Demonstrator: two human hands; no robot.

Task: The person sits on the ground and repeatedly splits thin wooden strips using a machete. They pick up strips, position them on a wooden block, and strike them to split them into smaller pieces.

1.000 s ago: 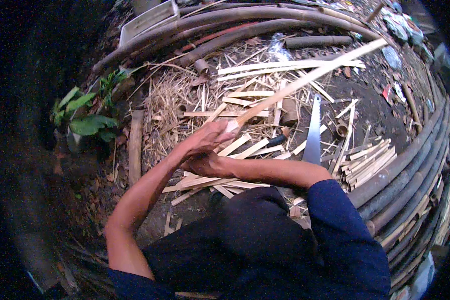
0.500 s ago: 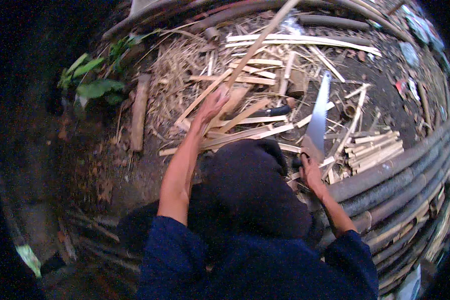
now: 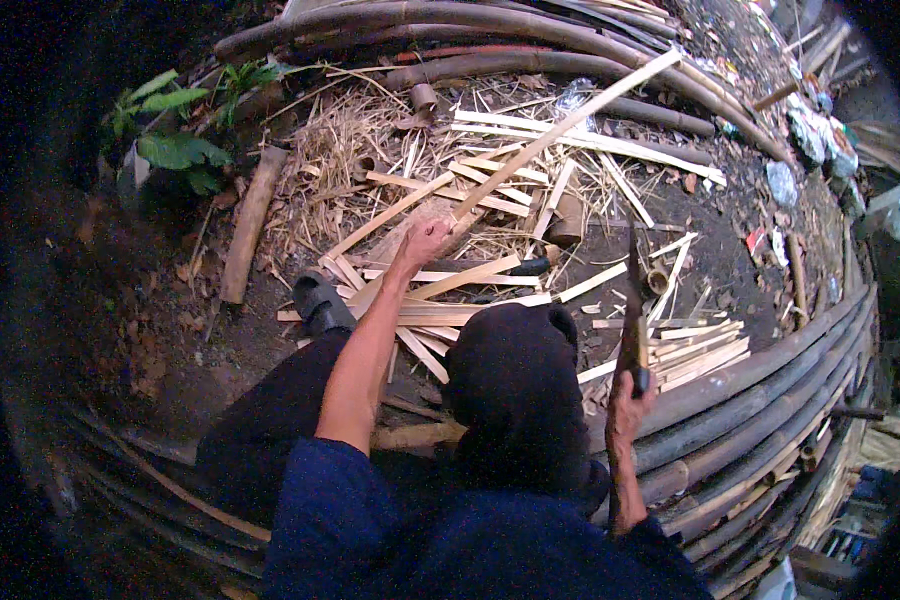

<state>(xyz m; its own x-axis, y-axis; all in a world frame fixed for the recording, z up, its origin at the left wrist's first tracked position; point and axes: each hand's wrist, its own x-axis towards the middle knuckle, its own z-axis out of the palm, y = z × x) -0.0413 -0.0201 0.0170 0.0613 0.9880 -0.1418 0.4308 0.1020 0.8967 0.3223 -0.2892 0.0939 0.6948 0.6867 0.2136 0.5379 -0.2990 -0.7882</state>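
Right now your left hand (image 3: pixel 425 240) is stretched out ahead of you and closed around the near end of a long bamboo strip (image 3: pixel 565 125), its fingers wrapped on the pale wood just above the scatter of split pieces on the ground. From that grip the strip runs up and away to your right, its long axis a clean diagonal that ends near the dark bamboo poles (image 3: pixel 530 62) lying across the far side of the work area; the free end is well apart from your hand and looks lifted clear of the litter, though how high it stands off the ground cannot be told from this view. Your right hand (image 3: pixel 628 400) is drawn in close to your body on the right, clenched on the handle of a long knife (image 3: pixel 633 315) whose blade points up and away from you, roughly upright in the picture. So the strip lies ahead and to the left of the blade, with the pile of short split slats (image 3: pixel 700 352) just beside the knife and your dark-clad knee (image 3: pixel 515 385) between the two hands. Of the two, the left is the hand on the strip; the knife hand is near its lower stretch but not touching it. A sandalled foot (image 3: pixel 320 300) rests at the left edge of the splits.
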